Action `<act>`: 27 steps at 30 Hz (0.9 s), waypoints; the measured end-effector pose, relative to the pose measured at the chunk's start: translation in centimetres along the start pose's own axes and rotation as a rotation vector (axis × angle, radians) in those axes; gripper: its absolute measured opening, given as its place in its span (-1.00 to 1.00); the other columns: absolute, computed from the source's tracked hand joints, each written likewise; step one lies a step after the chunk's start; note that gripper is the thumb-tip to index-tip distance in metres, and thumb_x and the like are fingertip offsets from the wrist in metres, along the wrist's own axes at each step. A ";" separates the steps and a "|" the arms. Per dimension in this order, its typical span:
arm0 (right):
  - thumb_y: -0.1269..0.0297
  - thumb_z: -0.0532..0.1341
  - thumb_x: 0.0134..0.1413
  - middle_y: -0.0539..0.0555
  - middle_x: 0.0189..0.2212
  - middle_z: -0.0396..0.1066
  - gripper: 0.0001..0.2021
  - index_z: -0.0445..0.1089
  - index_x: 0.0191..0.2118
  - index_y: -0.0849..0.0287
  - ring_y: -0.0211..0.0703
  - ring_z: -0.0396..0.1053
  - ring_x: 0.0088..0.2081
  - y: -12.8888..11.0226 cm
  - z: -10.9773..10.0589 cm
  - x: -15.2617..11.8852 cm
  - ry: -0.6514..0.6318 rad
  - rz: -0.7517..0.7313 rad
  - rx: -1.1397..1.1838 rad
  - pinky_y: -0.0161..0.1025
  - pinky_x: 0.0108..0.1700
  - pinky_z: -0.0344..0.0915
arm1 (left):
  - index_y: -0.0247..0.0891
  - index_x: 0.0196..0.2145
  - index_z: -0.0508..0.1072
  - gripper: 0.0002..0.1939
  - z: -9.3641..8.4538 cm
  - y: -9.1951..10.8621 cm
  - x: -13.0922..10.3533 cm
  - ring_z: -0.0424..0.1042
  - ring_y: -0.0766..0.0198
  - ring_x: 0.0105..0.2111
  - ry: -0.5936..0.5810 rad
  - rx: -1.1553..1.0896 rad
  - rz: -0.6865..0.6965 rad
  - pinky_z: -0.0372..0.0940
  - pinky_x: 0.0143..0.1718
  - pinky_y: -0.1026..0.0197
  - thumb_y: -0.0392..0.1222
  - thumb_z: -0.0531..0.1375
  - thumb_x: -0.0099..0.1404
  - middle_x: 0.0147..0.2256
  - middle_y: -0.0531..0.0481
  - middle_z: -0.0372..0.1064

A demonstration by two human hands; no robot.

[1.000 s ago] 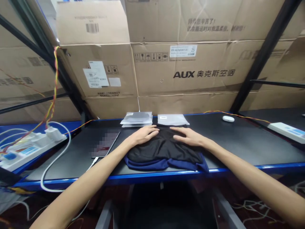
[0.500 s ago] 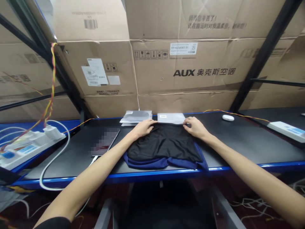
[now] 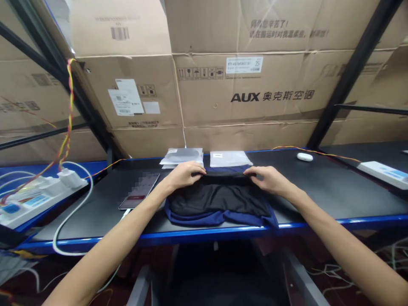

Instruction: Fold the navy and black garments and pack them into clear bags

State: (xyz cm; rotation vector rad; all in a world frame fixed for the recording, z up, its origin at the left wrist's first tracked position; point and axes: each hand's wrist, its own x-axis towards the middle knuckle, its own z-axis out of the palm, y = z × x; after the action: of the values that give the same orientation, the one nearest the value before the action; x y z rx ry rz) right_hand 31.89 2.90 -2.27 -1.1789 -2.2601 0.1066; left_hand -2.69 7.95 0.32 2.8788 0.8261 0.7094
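A garment, black on the upper layer with dark blue cloth showing along its near and far edges, lies on the dark tabletop. My left hand pinches the far edge of the black layer at its left corner. At the right corner, my right hand grips the same edge between thumb and fingers. Between the hands that edge is lifted slightly, and a strip of blue shows behind it. Just beyond lie a flat plastic packet with a small label and a stack of similar packets.
A phone on a white cable lies to the left. Power strips stand at left and right, with a small white case at the back right. Cardboard walls the rear between black posts.
Both hands have drawn the black layer's far edge toward me and raised it a little. Blue cloth now shows behind it, and more of the labelled packet is uncovered.
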 end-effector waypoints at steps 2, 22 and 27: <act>0.30 0.10 0.09 0.07 -0.17 0.58 -0.71 0.54 -0.16 0.05 0.01 0.52 -0.14 -0.3 0.1 -0.5 -0.077 -0.029 -0.064 -0.05 -0.01 0.37 | -0.20 -0.23 0.60 -0.77 -0.2 0.4 -0.4 0.49 0.19 -0.14 -0.079 0.021 0.002 0.30 0.01 0.15 -0.27 0.14 0.28 -0.17 -0.03 0.56; 0.08 0.28 0.13 0.11 -0.03 0.51 -0.76 0.56 -0.11 -0.02 0.03 0.44 0.00 -5.3 -2.3 -6.6 -0.212 -0.060 0.213 0.00 0.07 0.38 | -0.15 -0.24 0.60 -0.73 -6.0 5.1 -7.1 0.45 0.18 -0.09 -0.370 -0.318 -0.207 0.28 -0.01 0.23 0.05 0.35 0.16 -0.08 -0.03 0.47; 0.15 0.20 0.22 0.08 -0.04 0.51 -0.82 0.56 -0.19 -0.01 0.00 0.43 0.00 -5.4 -2.0 -7.0 -0.220 -0.051 0.202 -0.05 0.07 0.36 | -0.15 -0.29 0.60 -0.81 -5.9 5.1 -8.4 0.44 0.20 -0.07 -0.393 -0.320 -0.259 0.25 0.02 0.24 -0.02 0.29 0.25 -0.06 -0.02 0.45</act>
State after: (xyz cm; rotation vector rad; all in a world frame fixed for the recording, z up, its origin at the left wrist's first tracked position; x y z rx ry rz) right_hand 32.09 -6.22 -2.05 -1.0457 -2.3998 0.4535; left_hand -9.15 -1.10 3.05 2.4451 0.9055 0.2117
